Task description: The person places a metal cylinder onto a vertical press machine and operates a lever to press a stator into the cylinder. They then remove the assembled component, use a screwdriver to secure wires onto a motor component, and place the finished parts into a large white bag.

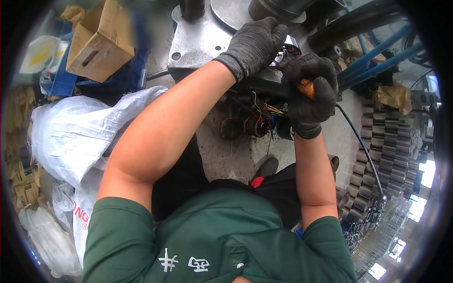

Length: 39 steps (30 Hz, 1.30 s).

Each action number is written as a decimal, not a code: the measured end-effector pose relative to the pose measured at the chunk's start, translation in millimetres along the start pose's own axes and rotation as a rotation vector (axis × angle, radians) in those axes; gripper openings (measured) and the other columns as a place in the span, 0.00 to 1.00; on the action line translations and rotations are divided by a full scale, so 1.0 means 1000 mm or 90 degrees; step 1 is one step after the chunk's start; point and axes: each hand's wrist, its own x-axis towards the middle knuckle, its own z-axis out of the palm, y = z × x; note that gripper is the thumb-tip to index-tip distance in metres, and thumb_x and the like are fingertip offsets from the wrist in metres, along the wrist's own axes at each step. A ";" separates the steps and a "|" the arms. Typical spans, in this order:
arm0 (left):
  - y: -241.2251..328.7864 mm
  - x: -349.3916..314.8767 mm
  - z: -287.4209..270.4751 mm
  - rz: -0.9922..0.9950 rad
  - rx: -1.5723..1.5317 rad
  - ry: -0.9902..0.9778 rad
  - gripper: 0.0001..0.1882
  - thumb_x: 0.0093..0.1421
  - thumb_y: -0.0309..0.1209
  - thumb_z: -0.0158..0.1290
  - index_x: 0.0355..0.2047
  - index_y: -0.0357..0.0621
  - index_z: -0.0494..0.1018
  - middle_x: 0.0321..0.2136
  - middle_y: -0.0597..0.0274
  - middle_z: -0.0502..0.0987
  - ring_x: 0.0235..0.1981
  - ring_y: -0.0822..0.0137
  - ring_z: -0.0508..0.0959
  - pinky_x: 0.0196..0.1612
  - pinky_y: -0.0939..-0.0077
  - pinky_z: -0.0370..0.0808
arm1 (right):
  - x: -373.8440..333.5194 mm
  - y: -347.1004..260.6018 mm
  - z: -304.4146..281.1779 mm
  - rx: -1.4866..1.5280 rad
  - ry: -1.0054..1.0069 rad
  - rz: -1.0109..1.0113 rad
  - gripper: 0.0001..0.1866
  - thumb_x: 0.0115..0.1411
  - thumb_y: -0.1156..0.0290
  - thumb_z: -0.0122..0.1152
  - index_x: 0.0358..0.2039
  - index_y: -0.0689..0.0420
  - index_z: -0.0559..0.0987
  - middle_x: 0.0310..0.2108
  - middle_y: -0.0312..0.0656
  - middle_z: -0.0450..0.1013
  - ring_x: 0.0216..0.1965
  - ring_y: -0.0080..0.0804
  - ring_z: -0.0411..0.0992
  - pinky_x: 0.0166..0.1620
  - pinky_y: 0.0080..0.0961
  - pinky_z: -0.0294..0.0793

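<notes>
Both my hands wear dark grey knit gloves. My left hand lies over the metal machine table, its fingers bent down beside a ring-shaped part with coloured wires. What those fingers hold, if anything, is hidden. To the right and nearer me, my right hand is closed around an orange-handled tool. Only the worn orange end shows inside the fist; the rest of the tool is covered. Below the table edge, between my arms, sit wound motor stators with yellow, red and green wires.
An open cardboard box stands on a blue crate at the far left. White sacks lie left of my arm. A dark round machine part rises behind the hands. Stacked metal cylinders and a hose are at right.
</notes>
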 end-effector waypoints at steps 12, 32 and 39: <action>0.022 -0.004 -0.002 -0.122 -0.133 0.029 0.26 0.70 0.51 0.44 0.48 0.40 0.76 0.36 0.41 0.82 0.44 0.42 0.82 0.50 0.52 0.75 | 0.006 -0.041 -0.027 0.069 0.156 -0.023 0.24 0.64 0.46 0.59 0.40 0.57 0.77 0.29 0.44 0.76 0.30 0.36 0.76 0.41 0.38 0.79; 0.008 -0.063 -0.037 -0.303 -0.703 -0.165 0.22 0.69 0.45 0.58 0.52 0.41 0.72 0.42 0.62 0.78 0.45 0.68 0.76 0.53 0.70 0.75 | -0.182 0.011 -0.268 -0.818 0.262 0.570 0.31 0.58 0.49 0.69 0.52 0.61 0.78 0.44 0.55 0.81 0.45 0.50 0.80 0.46 0.41 0.78; 0.001 -0.080 -0.030 -0.177 -0.452 -0.016 0.17 0.63 0.33 0.64 0.48 0.36 0.76 0.39 0.64 0.79 0.40 0.73 0.77 0.43 0.74 0.77 | -0.156 -0.018 -0.220 -0.803 0.013 0.520 0.25 0.55 0.55 0.69 0.47 0.59 0.81 0.44 0.55 0.80 0.46 0.52 0.79 0.50 0.42 0.78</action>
